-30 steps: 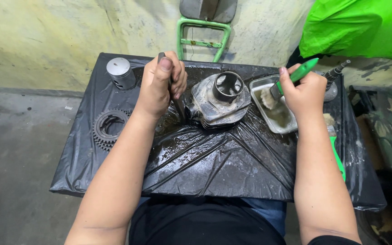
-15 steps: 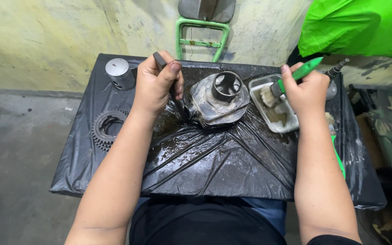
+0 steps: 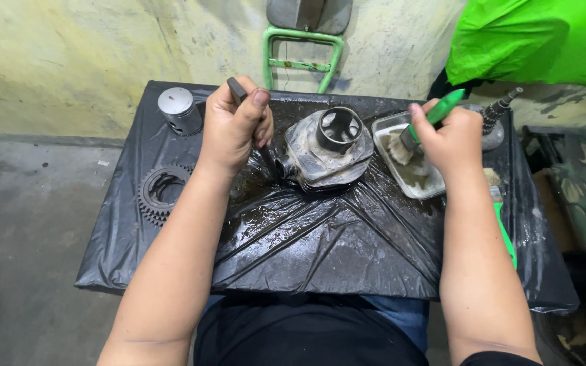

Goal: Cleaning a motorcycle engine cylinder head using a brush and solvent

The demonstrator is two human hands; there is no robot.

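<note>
Left hand [image 3: 233,127] clamps a grey tool [image 3: 237,89] near the desk's [image 3: 320,251] far edge, beside the engine cylinder [image 3: 325,150]; right hand [image 3: 450,139] grips a green-handled brush [image 3: 423,125], bristles in the tray [image 3: 412,179].

Even, sharp daylight; wet-plastic glare

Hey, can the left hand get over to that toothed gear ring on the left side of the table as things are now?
Probably yes. The gear ring lies uncovered on the black sheet, just beside the left forearm. But the left hand is closed on a grey tool handle.
</note>
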